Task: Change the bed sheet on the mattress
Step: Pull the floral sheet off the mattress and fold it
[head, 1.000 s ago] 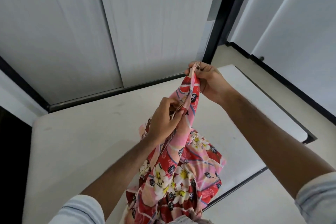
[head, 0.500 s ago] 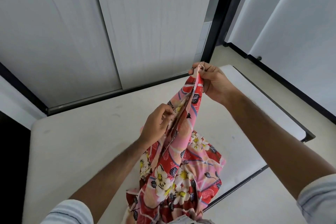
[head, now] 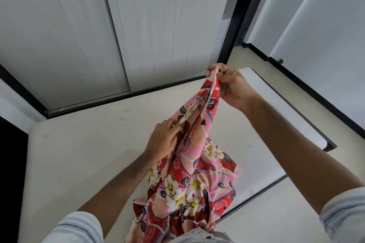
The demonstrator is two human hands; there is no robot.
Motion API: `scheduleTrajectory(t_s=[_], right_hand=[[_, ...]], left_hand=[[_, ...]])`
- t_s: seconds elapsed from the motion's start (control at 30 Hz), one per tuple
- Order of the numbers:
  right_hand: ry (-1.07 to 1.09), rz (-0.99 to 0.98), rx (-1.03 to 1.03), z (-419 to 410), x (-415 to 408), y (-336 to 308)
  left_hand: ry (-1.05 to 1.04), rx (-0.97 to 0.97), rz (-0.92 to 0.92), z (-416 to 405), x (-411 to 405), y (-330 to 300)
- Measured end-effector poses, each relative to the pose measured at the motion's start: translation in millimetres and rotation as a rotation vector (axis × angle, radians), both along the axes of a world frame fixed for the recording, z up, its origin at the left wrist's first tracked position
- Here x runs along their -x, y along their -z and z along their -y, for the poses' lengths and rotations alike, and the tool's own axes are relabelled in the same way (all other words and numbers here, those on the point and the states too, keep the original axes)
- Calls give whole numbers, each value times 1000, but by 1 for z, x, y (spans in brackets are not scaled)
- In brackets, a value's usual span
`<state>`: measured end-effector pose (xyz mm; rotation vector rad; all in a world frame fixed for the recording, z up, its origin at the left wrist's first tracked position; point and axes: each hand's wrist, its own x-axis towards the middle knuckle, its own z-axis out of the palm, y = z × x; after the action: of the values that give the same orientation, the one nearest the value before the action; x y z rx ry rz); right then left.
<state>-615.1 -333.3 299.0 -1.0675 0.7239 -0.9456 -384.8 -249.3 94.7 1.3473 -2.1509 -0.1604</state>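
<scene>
Fingers [head: 173,127] of the left hand [head: 162,142] are curled against a fold of the sheet [head: 189,183], pinching its edge partway down the hanging bunch; whether the thumb closes on the cloth from behind I cannot tell. Most of the flowered sheet hangs in a gathered heap against the person's front, its lower folds resting on the bare mattress [head: 83,154]. Farther out and higher, the right hand [head: 231,84] grasps a corner of the sheet between thumb and fingers, holding it taut above the mattress. By my reading, the step in hand is finding the edge and corners before spreading. Next, the left hand likely needs to run along the hem to a second corner, so both hands can shake the cloth wide over the mattress, towards the wardrobe doors [head: 98,25] beyond.
</scene>
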Motion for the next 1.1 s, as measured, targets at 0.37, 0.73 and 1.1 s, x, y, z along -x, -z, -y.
scheduleTrajectory(t_s=[0.37, 0.73, 1.1], right_hand=[[35, 144, -11, 6, 36, -10], [45, 202, -16, 9, 66, -6], [68, 210, 18, 7, 96, -13]], left_hand=[[-27, -503, 0, -23, -1, 51], [63, -228, -64, 0, 59, 36], [-32, -361, -199, 7, 57, 60]])
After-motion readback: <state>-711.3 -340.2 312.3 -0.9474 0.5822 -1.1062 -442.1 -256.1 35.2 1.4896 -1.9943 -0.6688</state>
